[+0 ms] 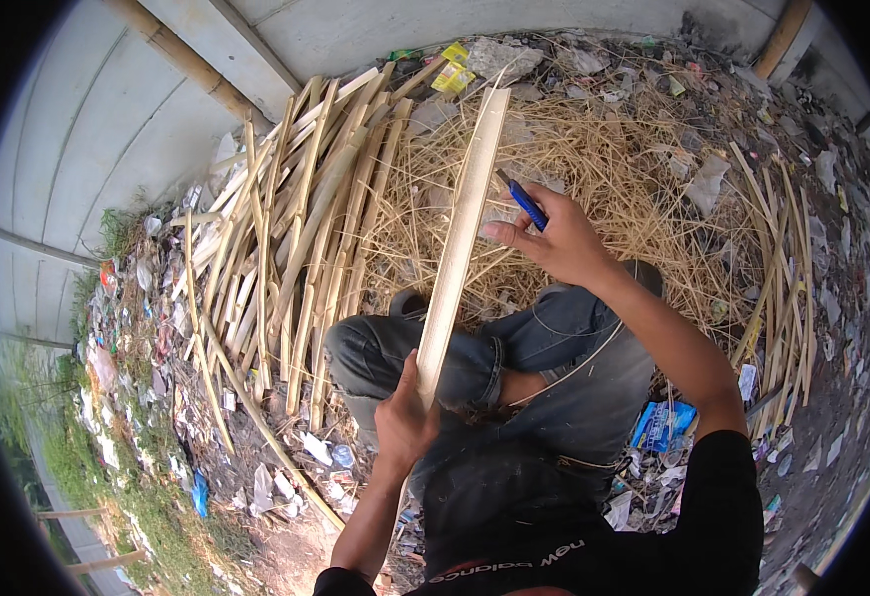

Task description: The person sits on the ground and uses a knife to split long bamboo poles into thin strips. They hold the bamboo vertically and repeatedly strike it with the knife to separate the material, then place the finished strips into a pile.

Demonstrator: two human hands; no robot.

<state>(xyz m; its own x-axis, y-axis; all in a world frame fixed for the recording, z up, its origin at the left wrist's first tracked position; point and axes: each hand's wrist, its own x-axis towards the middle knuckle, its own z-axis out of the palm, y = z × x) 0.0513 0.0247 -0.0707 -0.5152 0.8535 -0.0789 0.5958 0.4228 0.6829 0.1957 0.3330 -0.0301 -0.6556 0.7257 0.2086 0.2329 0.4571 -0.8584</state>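
A long split bamboo strip (463,228), pale on its inner face, slants up and away across my lap. My left hand (407,422) is closed around its lower part, near my knee. To the right of the strip, my right hand (549,238) grips a blue-handled utility knife (527,206). The knife's tip points up and left toward the strip, with a small gap between them. My right thumb reaches toward the strip's edge. A thin curled shaving (579,372) lies over my crossed legs.
Many split bamboo lengths (301,219) are piled at the left. Thin shavings (604,149) cover the ground ahead. A bundle of narrow strips (788,278) lies at the right. A blue packet (663,425) and litter surround me; a pale wall (87,129) stands behind the pile.
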